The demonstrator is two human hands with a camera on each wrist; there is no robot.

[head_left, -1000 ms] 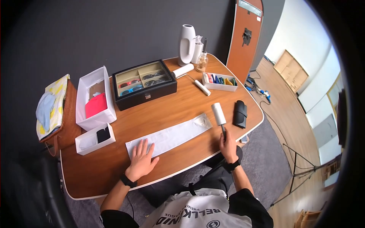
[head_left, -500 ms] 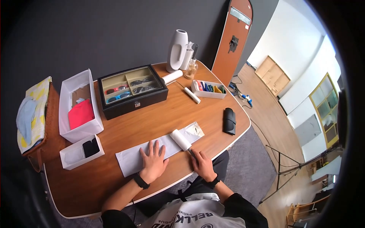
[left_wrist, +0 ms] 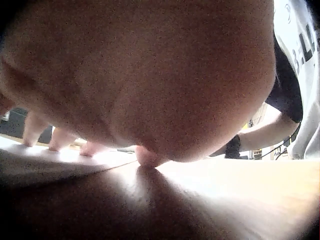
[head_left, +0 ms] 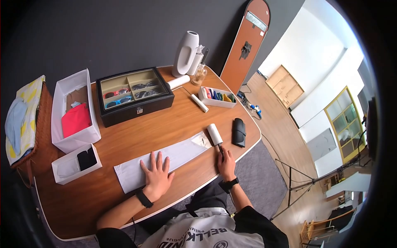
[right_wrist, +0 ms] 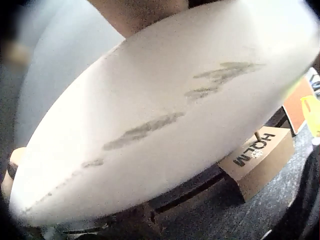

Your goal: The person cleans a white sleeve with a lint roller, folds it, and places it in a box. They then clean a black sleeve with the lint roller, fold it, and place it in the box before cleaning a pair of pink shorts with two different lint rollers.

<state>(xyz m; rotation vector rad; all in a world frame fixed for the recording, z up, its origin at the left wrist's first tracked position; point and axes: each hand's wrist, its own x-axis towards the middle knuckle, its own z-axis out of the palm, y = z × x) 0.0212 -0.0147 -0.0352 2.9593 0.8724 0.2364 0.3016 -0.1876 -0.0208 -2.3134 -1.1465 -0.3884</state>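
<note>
A long pale grey fabric strip (head_left: 178,156) lies flat across the front of the table. My left hand (head_left: 157,177) rests palm down on its left part, fingers spread. In the left wrist view its fingertips (left_wrist: 60,140) touch the pale surface, and the palm arches above. With my right hand (head_left: 226,165) I grip the dark handle of a lint roller (head_left: 214,134). The white roll is beside the strip's right end, which has a shiny, see-through corner. The right wrist view is mostly filled by a white curved surface with grey smudges; the roller is not recognisable there.
A black glasses case (head_left: 238,133) lies to the right. Behind are a sunglasses display box (head_left: 138,111), a second roller (head_left: 200,103) and a white tray (head_left: 217,103) of colourful items. White boxes (head_left: 76,142) and a wicker basket (head_left: 39,136) stand at left.
The roller went from right of the strip onto it, then back to its right end. My left hand stayed pressed on the fabric while the head view shifted.
</note>
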